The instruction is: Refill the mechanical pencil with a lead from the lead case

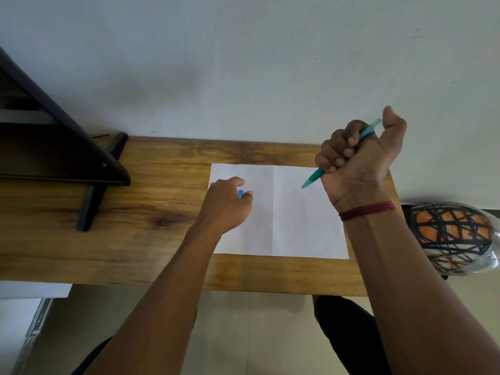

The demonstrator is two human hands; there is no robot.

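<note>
Curling round one teal pencil (313,177), the right hand (359,158) is held above one paper (297,226), pencil tip aimed down-left. One blue case (240,193) is pinched by the left hand (224,201) over that paper, on one table (135,212).

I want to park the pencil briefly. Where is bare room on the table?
Bare wood lies between the black stand and the paper, and along the near edge of the table. The paper's right half is free. Crowded: the paper's left part, where the left hand holds the blue lead case.
</note>
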